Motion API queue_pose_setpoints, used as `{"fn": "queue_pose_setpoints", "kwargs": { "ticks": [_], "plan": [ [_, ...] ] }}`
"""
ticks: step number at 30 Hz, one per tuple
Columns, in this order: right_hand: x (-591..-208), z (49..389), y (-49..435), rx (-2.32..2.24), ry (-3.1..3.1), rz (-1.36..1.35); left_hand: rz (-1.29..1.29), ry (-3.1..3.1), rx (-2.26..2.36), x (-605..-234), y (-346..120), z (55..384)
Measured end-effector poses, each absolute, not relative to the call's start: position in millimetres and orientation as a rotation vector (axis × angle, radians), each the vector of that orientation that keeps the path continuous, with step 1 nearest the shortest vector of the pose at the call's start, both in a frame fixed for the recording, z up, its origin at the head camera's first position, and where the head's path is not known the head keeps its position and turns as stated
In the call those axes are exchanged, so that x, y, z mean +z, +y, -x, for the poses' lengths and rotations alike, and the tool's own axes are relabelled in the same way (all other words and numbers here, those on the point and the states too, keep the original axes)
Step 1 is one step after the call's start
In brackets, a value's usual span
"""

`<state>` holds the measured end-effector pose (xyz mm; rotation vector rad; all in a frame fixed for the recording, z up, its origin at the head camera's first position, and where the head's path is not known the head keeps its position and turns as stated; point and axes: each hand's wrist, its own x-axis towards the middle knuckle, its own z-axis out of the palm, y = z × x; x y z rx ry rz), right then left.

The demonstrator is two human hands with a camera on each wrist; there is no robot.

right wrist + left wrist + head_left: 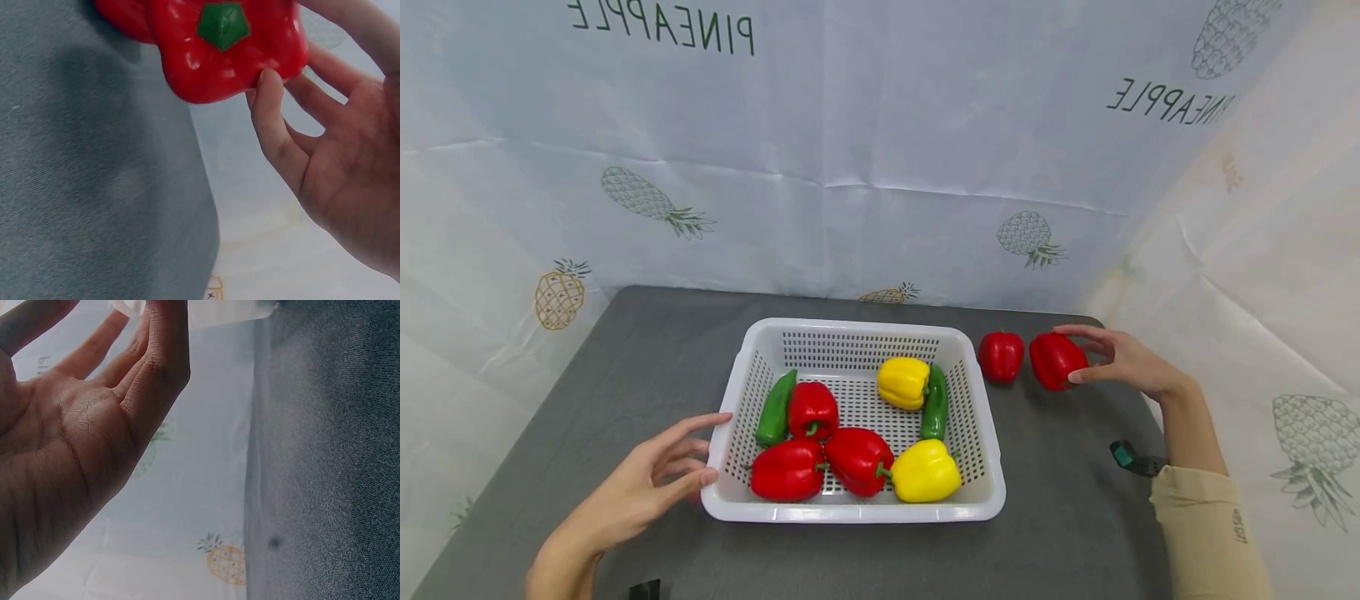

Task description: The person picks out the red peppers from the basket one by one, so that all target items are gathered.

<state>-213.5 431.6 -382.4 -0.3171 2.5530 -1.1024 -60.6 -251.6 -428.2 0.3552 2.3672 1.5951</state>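
In the head view my right hand (1108, 358) grips a red bell pepper (1058, 361) at the table's far right, thumb on the near side and fingers over the far side. The right wrist view shows the green stem end of this red bell pepper (187, 72) against the fingertips. A second red bell pepper (1001, 357) stands just left of it, beside the basket. My left hand (643, 479) touches the left side of the white plastic basket (857, 512) with thumb and fingertips, fingers loosely extended. Its palm is bare in the left wrist view.
Inside the basket lie three red bell peppers (787, 472), two yellow bell peppers (927, 472) and two long green peppers (935, 403). A dark strap (1138, 460) lies near my right forearm. Pineapple-printed sheeting (850, 233) walls the back and sides of the grey table (1060, 500).
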Motion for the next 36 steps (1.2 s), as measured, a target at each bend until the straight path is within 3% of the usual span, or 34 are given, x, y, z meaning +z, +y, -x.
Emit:
{"fn": "queue_pose_setpoints", "kwargs": {
  "ticks": [36],
  "plan": [
    [-424.7,216.2,442.6,-1.061,2.551,0.357,-0.32,2.374,1.571,-427.5,-250.6,60.2]
  ]
}}
